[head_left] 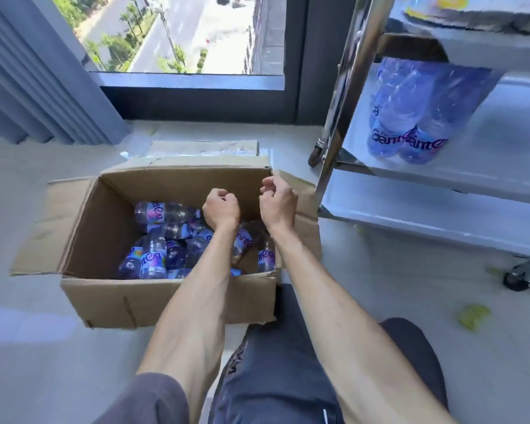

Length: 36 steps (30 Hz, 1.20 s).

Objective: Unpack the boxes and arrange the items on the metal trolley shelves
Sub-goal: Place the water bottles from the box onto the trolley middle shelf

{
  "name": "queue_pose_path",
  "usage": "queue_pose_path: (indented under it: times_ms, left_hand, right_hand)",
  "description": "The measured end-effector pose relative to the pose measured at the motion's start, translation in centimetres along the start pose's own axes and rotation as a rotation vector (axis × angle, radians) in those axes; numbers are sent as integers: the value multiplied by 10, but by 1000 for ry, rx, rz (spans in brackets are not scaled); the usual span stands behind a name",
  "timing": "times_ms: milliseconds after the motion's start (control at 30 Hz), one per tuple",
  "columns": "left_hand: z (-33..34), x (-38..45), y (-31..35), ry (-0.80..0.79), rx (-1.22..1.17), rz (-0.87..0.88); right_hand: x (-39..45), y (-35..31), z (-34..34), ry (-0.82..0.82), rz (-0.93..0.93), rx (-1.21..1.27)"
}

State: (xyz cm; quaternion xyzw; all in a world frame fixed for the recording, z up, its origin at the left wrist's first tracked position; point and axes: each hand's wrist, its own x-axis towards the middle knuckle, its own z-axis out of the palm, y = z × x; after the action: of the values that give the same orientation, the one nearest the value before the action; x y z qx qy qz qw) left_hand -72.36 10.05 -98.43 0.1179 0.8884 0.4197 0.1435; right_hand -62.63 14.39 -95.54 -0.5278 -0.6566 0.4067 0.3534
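Pale floor by window — open box of bottles, left hand, right hand clenched, empty

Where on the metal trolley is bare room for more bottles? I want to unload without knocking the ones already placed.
The steel trolley's middle shelf is bare right of the two purple-labelled plastic water bottles standing near its left post. The lower shelf shows bare too. The open cardboard box is crowded with bottles right of centre; its left floor is bare.

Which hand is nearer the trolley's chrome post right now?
Right. The right hand hovers at the box's right flap, just left of the chrome post. The left hand is further left, over the bottles inside.
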Motion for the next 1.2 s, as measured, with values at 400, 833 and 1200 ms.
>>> queue_pose_path:
  times_ms: [400, 833, 1200]
  left_hand:
    - [34, 87, -129, -222, 590, -207]
    - [97, 121, -178, -168, 892, -353]
    - [71, 126, -128, -284, 800, -537]
  right_hand:
    - [-3, 88, 104, -384, 807, -185]
    - [18, 168, 185, -111, 1209, 314]
    - [-3, 154, 150, -90, 1210, 260]
